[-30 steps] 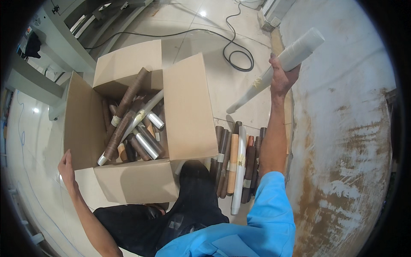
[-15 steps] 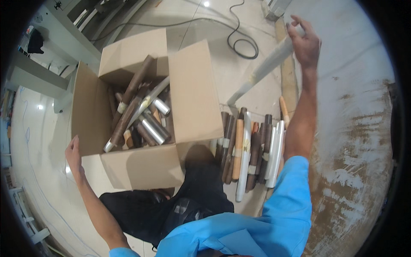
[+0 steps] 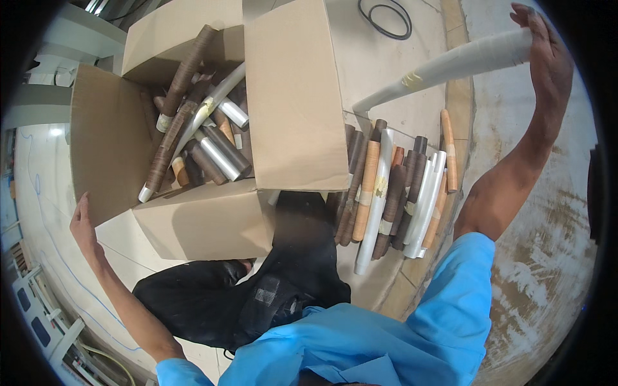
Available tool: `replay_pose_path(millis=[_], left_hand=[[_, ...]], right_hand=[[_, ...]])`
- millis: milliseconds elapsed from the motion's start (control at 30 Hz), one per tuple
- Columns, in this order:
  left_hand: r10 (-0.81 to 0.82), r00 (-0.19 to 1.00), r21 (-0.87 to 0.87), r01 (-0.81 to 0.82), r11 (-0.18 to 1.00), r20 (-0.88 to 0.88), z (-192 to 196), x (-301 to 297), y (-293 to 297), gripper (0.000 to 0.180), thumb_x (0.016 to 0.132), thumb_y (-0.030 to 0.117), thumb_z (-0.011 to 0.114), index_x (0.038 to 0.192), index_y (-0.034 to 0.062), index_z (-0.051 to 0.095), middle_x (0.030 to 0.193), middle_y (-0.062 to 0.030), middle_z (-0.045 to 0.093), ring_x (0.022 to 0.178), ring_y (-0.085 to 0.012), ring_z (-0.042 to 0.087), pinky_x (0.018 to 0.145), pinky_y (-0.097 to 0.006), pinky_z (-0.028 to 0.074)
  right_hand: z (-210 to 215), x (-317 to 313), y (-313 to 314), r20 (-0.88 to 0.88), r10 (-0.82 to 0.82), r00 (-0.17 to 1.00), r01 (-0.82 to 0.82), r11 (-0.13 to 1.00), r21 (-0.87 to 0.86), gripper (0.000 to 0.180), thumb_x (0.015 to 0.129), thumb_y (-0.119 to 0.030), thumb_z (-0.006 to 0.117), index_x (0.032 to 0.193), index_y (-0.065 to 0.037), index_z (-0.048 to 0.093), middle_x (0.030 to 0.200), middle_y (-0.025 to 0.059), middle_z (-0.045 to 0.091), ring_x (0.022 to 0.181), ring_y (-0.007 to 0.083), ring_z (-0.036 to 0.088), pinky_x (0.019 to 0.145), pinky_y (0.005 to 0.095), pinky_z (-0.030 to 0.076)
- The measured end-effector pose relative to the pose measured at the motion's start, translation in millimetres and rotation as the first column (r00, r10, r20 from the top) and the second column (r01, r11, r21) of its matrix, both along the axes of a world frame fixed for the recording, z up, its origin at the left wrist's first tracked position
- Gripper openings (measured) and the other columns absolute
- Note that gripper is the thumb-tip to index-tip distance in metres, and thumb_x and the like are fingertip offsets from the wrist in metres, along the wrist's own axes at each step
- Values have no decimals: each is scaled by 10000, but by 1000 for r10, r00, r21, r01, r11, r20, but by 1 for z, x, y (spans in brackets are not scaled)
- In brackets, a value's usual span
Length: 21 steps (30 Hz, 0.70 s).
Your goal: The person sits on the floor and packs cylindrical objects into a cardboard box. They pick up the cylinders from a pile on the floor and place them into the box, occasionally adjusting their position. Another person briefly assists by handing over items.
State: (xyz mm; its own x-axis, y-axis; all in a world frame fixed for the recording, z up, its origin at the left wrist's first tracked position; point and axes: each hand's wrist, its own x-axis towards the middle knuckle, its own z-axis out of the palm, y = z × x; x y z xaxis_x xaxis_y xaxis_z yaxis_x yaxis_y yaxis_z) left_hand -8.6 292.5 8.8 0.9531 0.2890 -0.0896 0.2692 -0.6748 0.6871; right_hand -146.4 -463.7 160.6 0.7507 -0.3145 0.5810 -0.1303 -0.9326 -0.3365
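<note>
Rolls of patterned film fill the open cardboard box in front of you, and more lie in a row on the floor to its right. Your right hand is raised at the upper right, fingers curled around the upper end of a long pale grey roll, gripping it firmly; the roll slants down and to the left from your hand, and its lower end hangs just above the far end of the row of rolls. That row, wood-brown, tan and white tubes lying side by side, sits between the box's right flap and the worn, paint-streaked wall on the right. Your left hand is at the lower left, fingers straightened and loose, resting against the outer edge of the box's left flap, clenched on nothing. Inside the box, dark wood-grain rolls lie crossed over silver ones. A black bag lies crumpled on the floor just in front of the box, near your blue sleeve. A coiled black cable lies on the floor beyond the box.
</note>
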Motion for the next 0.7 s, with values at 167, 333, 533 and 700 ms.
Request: replay_pose_path(millis=[167,333,533,700], left_hand=[[23,998,86,-28,996,66,-1,8,0,396,914,300,620,1136,-22,684,1066,-112,704,1012,-167,625,919,-302,460],[83,990,306,-115,945,115,3,-3,-20,447,835,473,583,1078,123,723,972,-162,713,951,-302,678,865,-367,489],[14,990,327,-60,943,143,10,-17,-42,403,826,434,558,1045,147,736,998,-154,707,953,-359,663,856,-410,505],[1,993,310,-39,950,121,9,-18,-45,381,826,401,542,1079,189,732,1040,-130,706,997,-345,654,879,-409,502]], right_hand=[[-13,-2,6,97,-120,988,133,982,-132,307,983,-235,504,1114,-21,680,1029,126,705,912,217,682,872,367,520],[-78,-4,46,750,-237,618,-345,775,529,301,868,-140,701,1054,47,558,839,179,646,752,272,670,655,365,576],[-146,-16,33,623,-187,759,-461,521,718,386,843,-297,674,1056,-2,546,855,110,591,718,242,603,682,409,534],[32,-68,27,655,277,704,-613,702,362,576,927,-569,498,976,1,567,844,138,604,726,242,585,717,401,502]])
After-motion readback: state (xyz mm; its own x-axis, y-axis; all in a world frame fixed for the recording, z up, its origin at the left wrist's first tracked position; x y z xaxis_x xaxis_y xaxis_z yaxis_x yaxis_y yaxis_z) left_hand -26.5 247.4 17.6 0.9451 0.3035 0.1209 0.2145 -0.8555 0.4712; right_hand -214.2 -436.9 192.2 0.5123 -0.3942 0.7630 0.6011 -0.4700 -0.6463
